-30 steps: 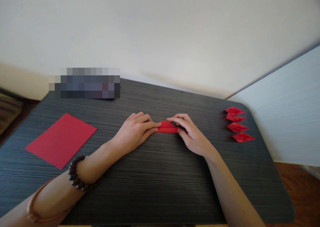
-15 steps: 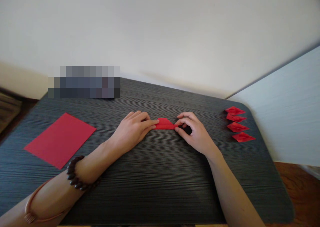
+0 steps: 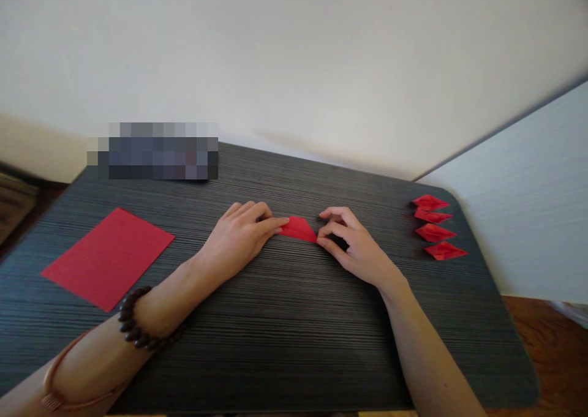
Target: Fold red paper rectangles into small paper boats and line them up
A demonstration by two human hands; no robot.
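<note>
A small piece of folded red paper (image 3: 297, 228) lies near the middle of the dark table, slanting down to a point at its right end. My left hand (image 3: 243, 230) pinches its left end, thumb and index finger closed on it, and covers that end. At the right tip, my right hand (image 3: 351, 239) holds the paper between thumb and index finger, its other fingers curled above. Flat on the table to the left is a square of red paper (image 3: 110, 258), apart from both hands.
Several folded red paper boats (image 3: 443, 250) stand in a column at the table's right side. A blurred-out dark object (image 3: 160, 154) sits at the back left. The dark table (image 3: 275, 343) meets a white wall behind and a pale panel (image 3: 519, 209) at right.
The right end of the folded paper has turned slightly downward, and my right fingers have moved a little left with it. My left hand still grips the left end.
</note>
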